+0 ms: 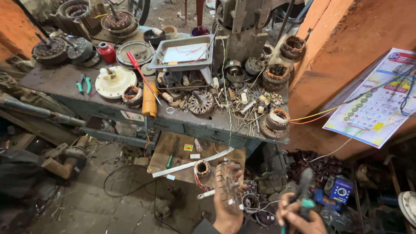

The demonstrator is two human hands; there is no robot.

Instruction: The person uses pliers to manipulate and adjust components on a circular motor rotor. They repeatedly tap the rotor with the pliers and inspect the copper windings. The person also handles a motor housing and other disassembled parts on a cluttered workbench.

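Copper-wound round motor stator (pixel 228 184), likely heavy and stiff with fragile windings, best held by its rim, sits clamped in left hand (pixel 228 208) below grey metal workbench (pixel 208 128); right hand (pixel 299 216) fingers wrap teal-handled pliers (pixel 303 190).

bench (pixel 52 80) top crowded: motor windings, metal tray (pixel 184 54), loose bolts, wires leave few gaps. small bare patch on bench's left end, beside pliers (pixel 83 84). floor (pixel 86 208) lower left fairly open. wall calendar (pixel 379 102) and hanging wires block right side; clutter below it.
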